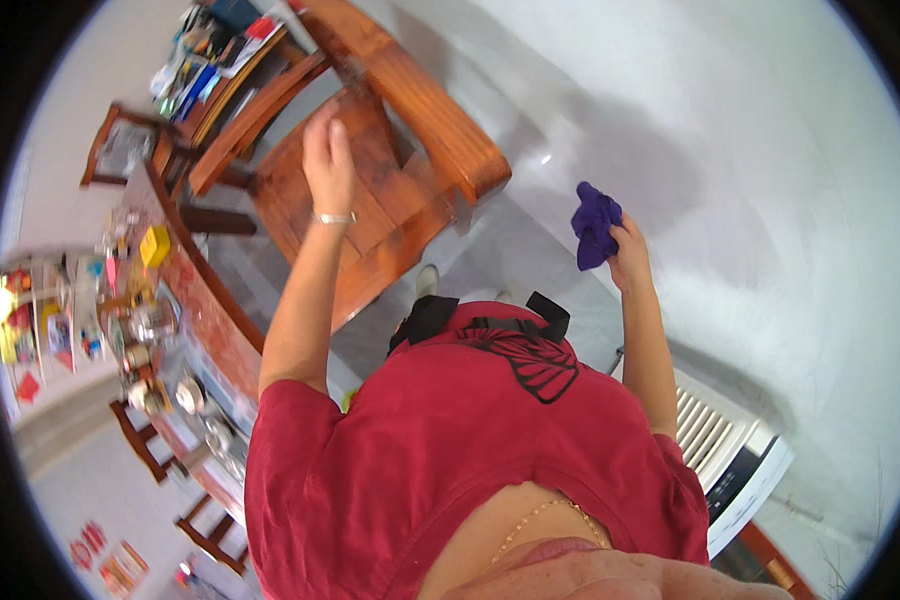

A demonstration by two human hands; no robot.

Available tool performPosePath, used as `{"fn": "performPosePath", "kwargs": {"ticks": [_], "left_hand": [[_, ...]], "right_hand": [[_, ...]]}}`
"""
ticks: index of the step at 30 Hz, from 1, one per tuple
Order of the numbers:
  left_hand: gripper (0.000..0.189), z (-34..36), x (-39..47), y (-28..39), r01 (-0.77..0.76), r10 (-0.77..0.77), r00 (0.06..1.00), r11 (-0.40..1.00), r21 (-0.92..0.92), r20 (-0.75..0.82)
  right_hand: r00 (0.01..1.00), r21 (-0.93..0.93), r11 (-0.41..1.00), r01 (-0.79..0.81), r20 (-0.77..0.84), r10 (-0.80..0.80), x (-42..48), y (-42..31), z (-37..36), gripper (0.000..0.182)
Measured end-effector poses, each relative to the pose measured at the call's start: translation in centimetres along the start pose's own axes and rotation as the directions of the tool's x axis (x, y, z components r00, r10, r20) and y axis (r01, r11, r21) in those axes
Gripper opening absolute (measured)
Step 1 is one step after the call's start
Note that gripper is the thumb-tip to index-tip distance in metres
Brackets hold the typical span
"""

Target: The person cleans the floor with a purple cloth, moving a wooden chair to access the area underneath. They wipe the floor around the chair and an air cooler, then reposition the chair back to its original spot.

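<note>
My right hand [630,251] grips a bunched purple cloth [596,225] out to the right, in front of the pale wall. On the left, my left hand [328,161] is raised above the seat of a wooden armchair [390,217], a bracelet on its wrist. It looks blurred and holds nothing that I can see; whether it touches the chair I cannot tell. The chair's thick polished armrest [442,120] lies between my two hands.
A long table [202,300] with a yellow box [154,247], a glass teapot [152,321] and other ware runs along the left. Beyond the armchair is a cluttered wooden desk [232,90]. A white slatted appliance [712,442] stands at the lower right by the wall [765,187].
</note>
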State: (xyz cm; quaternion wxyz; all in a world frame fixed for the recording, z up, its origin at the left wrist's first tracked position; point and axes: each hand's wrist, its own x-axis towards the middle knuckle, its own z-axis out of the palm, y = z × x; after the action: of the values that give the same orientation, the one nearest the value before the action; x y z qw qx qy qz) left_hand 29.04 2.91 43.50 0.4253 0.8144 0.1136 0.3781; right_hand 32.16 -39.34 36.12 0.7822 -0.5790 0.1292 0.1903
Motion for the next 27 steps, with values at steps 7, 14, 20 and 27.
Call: {"fn": "performPosePath", "kwargs": {"ticks": [7,14,20,27], "left_hand": [[0.033,-4.8,-24.0,-3.5,0.68,-0.742,0.605,0.67,0.298,0.289],[0.038,-10.5,-30.6,-8.4,0.713,-0.824,0.567,0.487,0.504,-0.007],[0.05,-13.1,-25.1,-12.6,0.444,-0.738,0.666,0.275,0.853,-0.109],[0.061,-15.4,-20.4,-17.7,0.491,-0.965,0.261,0.121,0.863,-0.013]], "right_hand": [[0.993,-0.259,0.966,-0.025,0.107,0.054,1.4,0.2,1.6,0.037],[0.932,-0.375,0.926,0.028,0.345,0.112,3.6,2.1,10.0,0.034],[0.93,-0.68,0.686,0.259,0.367,0.012,3.7,2.4,12.0,0.036],[0.964,-0.899,0.396,0.189,0.247,0.101,0.3,0.5,15.9,0.046]]}}
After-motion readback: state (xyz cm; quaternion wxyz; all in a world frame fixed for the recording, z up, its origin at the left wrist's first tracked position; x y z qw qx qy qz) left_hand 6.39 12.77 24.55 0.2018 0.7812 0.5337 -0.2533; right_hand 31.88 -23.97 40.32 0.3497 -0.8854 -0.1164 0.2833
